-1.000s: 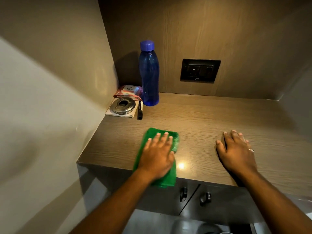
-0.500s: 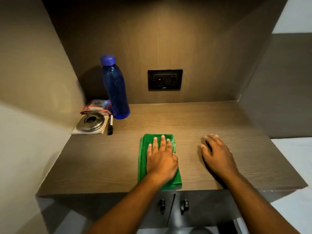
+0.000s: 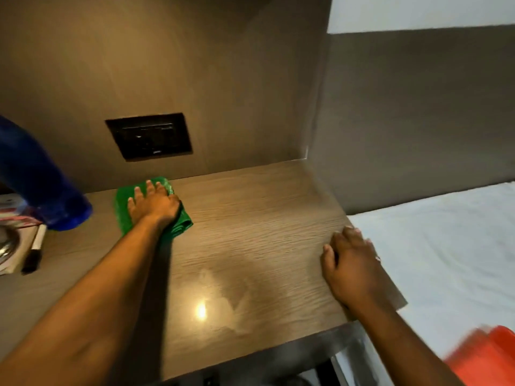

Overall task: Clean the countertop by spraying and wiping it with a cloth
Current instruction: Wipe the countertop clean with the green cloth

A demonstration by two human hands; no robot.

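Note:
My left hand [image 3: 153, 204] presses flat on a green cloth [image 3: 122, 210] at the back of the wood-grain countertop [image 3: 250, 232], close to the rear wall and just right of a blue bottle [image 3: 41, 185]. The cloth bunches under my palm. My right hand [image 3: 354, 271] rests palm down on the countertop's right edge, fingers together, a ring on one finger, holding nothing. A wet sheen shows on the counter near the front. No spray bottle is in view.
A black wall socket [image 3: 150, 136] sits on the back panel. At the far left lie a black marker [image 3: 34, 253], a metal disc [image 3: 5, 246] on paper and a packet. A white surface [image 3: 446, 246] lies right of the counter; something orange [image 3: 490, 358] is at bottom right.
My left hand has pushed the cloth from the front middle of the counter to the back near the wall. My right hand has slid to the right edge. The view has swung right.

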